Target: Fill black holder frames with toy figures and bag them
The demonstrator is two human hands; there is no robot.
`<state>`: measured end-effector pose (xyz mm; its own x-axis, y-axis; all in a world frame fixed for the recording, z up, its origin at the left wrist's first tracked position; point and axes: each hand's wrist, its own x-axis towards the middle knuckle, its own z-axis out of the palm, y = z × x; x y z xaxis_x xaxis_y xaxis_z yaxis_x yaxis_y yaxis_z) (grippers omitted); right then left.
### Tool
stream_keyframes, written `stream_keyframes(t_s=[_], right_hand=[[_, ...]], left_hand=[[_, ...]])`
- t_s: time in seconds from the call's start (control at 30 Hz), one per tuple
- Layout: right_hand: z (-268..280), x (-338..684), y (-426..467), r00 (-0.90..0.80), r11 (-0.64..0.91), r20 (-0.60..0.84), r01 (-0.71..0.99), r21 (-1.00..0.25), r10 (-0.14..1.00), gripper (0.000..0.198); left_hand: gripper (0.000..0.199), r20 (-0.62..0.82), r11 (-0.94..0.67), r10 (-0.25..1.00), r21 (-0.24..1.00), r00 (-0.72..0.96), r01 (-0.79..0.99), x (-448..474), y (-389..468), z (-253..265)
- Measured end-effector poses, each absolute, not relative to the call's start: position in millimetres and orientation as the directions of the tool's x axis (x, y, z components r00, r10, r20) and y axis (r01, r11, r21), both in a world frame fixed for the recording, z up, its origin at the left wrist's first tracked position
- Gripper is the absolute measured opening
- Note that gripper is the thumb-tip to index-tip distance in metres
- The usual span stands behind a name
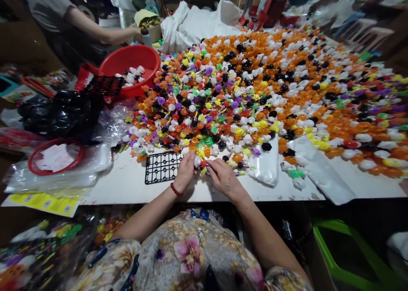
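At the front edge of the white table [121, 185], my left hand [185, 171] is closed in a pinch, with a red bead bracelet on its wrist. Its fingertips meet a small bunch of plastic toys [202, 163] with white, red and yellow heads. My right hand [223, 177] grips the same bunch from the other side, its thumb and fingers near thin purple-striped sticks. The hands are a few centimetres apart. A black plastic grid tray [162, 168] lies flat beside my left hand. Just beyond both hands rises a large heap of colourful plastic toys [204, 108].
Orange, white and black toy pieces [270, 66] cover the table's back and right. Clear plastic bags [267, 165] lie at right. To the left are a red basin [140, 57], a red basket [35, 161] and a black bag [60, 112]. Another person [63, 23] stands back left.
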<state>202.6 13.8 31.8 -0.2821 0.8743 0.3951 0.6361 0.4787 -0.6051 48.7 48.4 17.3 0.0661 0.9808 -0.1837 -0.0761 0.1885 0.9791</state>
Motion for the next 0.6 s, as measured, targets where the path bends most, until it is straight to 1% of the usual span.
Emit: stream_keyframes(t_s=[0.1,0.17,0.23,0.33,0.47,0.53,0.6], right_hand=[[32.8,203.6,10.3,-0.279,0.465,0.384,0.666,-0.583,0.880,0.023],[32.3,202.1,7.3,-0.283,0.463,0.374,0.650,-0.603,0.883,0.021],[29.9,197.3,2.4,-0.281,0.466,0.376,0.618,-0.633,0.883,0.022],[23.0,184.2,-9.0,-0.246,0.459,0.397,0.609,-0.647,0.884,0.024],[15.5,175.0,-21.5,-0.194,0.431,0.409,0.640,-0.636,0.892,0.028],[14.1,185.3,-20.3,-0.179,0.419,0.405,0.639,-0.646,0.897,0.028],[12.9,206.3,-13.0,-0.113,0.379,0.420,0.677,-0.630,0.900,0.030]], left_hand=[[0.057,-0.076,0.072,0.996,0.993,0.039,0.096,45.8,46.2,15.6],[0.054,-0.017,0.010,0.999,0.974,0.029,0.225,44.3,43.5,16.0],[0.051,-0.011,0.001,0.999,0.949,0.030,0.314,44.8,37.7,16.1],[0.049,-0.049,0.036,0.998,0.928,0.027,0.371,49.1,23.4,13.1],[0.049,-0.092,0.070,0.995,0.919,0.038,0.389,50.6,8.4,9.4],[0.047,-0.097,0.045,0.990,0.908,0.105,0.417,46.4,11.1,12.0],[0.042,-0.048,-0.038,0.986,0.870,0.162,0.492,41.2,22.8,17.5]])
